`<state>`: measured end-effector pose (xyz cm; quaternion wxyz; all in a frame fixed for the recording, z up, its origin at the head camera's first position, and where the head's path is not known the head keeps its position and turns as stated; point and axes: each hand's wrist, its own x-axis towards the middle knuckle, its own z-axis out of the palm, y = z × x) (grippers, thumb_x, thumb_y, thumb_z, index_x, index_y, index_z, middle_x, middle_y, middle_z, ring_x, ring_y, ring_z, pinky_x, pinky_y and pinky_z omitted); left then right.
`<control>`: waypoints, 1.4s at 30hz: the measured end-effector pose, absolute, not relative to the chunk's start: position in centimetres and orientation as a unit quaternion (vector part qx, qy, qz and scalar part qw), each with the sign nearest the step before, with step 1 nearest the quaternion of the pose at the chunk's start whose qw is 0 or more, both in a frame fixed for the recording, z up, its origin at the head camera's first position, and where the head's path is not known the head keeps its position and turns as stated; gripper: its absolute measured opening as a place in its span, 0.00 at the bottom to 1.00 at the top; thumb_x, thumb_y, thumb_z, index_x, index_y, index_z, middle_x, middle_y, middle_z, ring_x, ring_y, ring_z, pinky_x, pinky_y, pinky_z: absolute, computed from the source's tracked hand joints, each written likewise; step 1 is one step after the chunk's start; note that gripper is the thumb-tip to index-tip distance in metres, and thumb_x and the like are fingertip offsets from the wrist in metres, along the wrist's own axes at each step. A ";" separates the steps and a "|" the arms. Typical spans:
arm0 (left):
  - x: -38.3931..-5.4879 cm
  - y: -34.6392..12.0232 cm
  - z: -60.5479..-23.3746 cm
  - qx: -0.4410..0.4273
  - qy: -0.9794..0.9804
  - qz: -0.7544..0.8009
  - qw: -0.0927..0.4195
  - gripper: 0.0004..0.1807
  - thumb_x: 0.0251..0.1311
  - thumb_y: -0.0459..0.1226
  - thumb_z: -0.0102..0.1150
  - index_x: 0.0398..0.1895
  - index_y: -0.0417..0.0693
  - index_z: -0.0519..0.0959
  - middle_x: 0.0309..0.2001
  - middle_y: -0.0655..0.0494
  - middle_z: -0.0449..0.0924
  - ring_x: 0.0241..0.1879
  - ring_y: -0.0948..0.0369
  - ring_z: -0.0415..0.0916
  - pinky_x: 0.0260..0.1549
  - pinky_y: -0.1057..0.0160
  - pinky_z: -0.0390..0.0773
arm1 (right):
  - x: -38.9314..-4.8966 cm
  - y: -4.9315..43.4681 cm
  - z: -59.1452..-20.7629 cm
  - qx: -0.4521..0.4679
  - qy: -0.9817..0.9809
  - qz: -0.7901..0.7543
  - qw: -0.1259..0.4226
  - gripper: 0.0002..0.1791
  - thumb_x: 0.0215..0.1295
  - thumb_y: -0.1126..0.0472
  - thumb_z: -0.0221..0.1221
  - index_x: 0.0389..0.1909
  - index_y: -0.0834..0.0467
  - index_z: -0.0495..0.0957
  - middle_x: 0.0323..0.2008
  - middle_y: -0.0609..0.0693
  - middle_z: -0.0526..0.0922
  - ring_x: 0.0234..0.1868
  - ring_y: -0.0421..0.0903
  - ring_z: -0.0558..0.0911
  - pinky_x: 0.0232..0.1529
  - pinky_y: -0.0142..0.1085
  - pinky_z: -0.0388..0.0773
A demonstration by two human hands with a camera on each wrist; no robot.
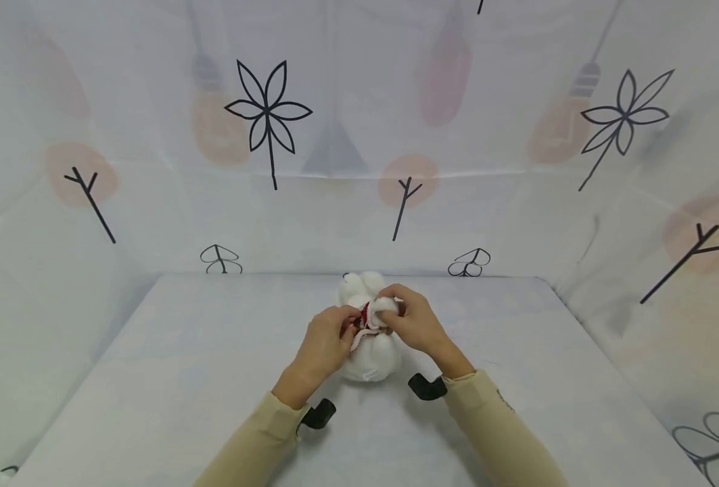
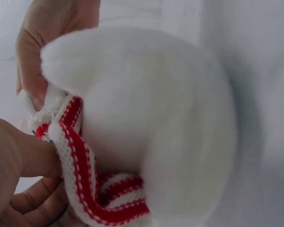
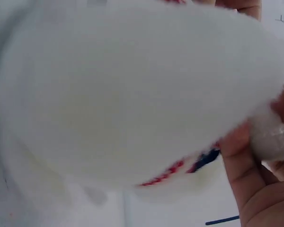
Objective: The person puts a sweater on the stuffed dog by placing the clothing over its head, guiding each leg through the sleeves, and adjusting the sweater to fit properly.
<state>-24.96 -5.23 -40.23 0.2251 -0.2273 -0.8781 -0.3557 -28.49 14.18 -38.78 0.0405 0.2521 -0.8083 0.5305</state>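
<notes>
A white plush toy (image 1: pixel 371 358) sits on the cloth-covered table with its rounded back part toward me. It wears a small red-and-white knitted sweater (image 2: pixel 78 161), whose loose edge stands away from the fur in the left wrist view. My left hand (image 1: pixel 325 343) pinches the sweater's edge on the toy's left side as I look at it. On the other side my right hand (image 1: pixel 419 323) holds the toy's white arm (image 3: pixel 270 137) between thumb and fingers, close by the knit. Dark blue also shows in the sweater in the right wrist view.
A white sheet covers the table (image 1: pixel 213 379). Patterned cloth walls (image 1: pixel 335 223) with plant drawings rise behind it and on both sides. A black wrist-worn device (image 1: pixel 319 414) hangs at the left cuff, another black device (image 1: pixel 427 387) at the right cuff.
</notes>
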 end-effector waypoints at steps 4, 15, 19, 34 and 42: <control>-25.2 -5.5 -40.0 -0.202 -0.876 -0.356 0.253 0.09 0.54 0.29 0.65 0.39 0.45 0.81 0.29 0.57 0.75 0.28 0.63 0.71 0.27 0.65 0.73 | -27.7 14.0 -37.6 0.262 -0.796 0.545 0.024 0.10 0.62 0.72 0.57 0.44 0.61 0.74 0.42 0.57 0.78 0.29 0.49 0.80 0.29 0.38 0.79; -25.8 -8.1 -39.8 -0.085 -0.896 -0.377 0.219 0.12 0.53 0.35 0.64 0.41 0.41 0.79 0.36 0.46 0.75 0.36 0.51 0.73 0.35 0.52 0.73 | -27.2 14.4 -36.3 0.256 -0.807 0.532 0.011 0.10 0.62 0.71 0.58 0.44 0.64 0.72 0.48 0.59 0.75 0.35 0.47 0.80 0.34 0.40 0.78; -25.6 -8.5 -39.4 -0.067 -0.894 -0.419 0.145 0.12 0.56 0.39 0.64 0.40 0.43 0.78 0.37 0.49 0.79 0.36 0.54 0.75 0.34 0.54 0.76 | -27.5 14.5 -36.7 0.260 -0.797 0.545 0.015 0.10 0.63 0.71 0.58 0.44 0.64 0.72 0.47 0.59 0.75 0.34 0.49 0.80 0.33 0.37 0.77; -26.0 -8.4 -39.6 -0.094 -0.869 -0.436 0.214 0.07 0.53 0.37 0.66 0.29 0.45 0.77 0.34 0.52 0.74 0.36 0.56 0.72 0.36 0.57 0.73 | -29.6 15.4 -39.9 0.295 -0.834 0.457 0.091 0.06 0.61 0.58 0.62 0.37 0.51 0.76 0.39 0.44 0.77 0.46 0.43 0.76 0.51 0.46 0.73; -26.1 -8.3 -39.7 -0.136 -0.870 -0.409 0.240 0.06 0.51 0.32 0.65 0.31 0.44 0.78 0.28 0.52 0.73 0.31 0.55 0.71 0.31 0.59 0.72 | -30.0 15.2 -40.1 0.309 -0.836 0.428 0.151 0.09 0.67 0.58 0.58 0.45 0.55 0.77 0.37 0.46 0.79 0.33 0.41 0.80 0.36 0.41 0.78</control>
